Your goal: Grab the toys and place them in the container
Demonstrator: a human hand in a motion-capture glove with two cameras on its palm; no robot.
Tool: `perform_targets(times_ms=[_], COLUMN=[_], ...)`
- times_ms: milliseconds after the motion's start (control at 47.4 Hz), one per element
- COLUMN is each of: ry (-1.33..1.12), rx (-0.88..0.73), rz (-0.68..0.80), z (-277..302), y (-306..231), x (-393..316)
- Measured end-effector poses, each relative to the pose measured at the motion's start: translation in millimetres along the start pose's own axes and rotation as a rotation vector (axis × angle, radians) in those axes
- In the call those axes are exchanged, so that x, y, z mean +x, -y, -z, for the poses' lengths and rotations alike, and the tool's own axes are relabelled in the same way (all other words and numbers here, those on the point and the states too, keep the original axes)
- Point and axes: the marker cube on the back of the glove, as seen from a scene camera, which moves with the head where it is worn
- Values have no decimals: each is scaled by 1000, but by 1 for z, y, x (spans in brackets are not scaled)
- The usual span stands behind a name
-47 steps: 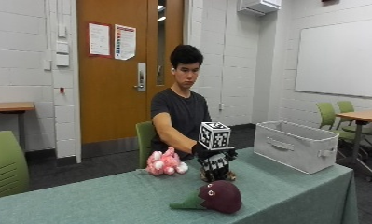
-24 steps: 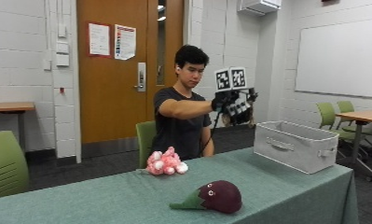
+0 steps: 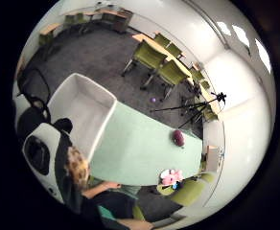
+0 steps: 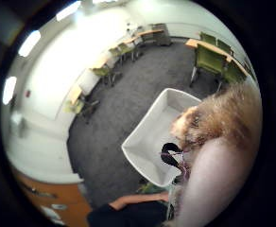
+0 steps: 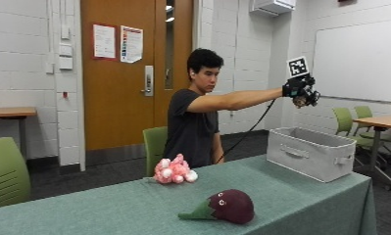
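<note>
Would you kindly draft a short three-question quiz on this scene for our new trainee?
1. True or false: the container already holds a toy.
2. Which toy lies nearer the container on the table? A) pink plush toy B) eggplant plush toy
3. Fill in: the right hand holds a furry brown toy above the ____.

Key
1. False; it looks empty inside.
2. B.
3. Container.
</note>
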Motion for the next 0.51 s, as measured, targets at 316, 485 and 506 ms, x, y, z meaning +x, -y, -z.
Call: perform_targets(times_ms=[316,485,506], ry=[-285,-383,-350], rx=[-267,-273,-270], rz=[-94,-55,-54], z=[-72,-67,-66], y=[7,-4,-7], x=[80,60,39])
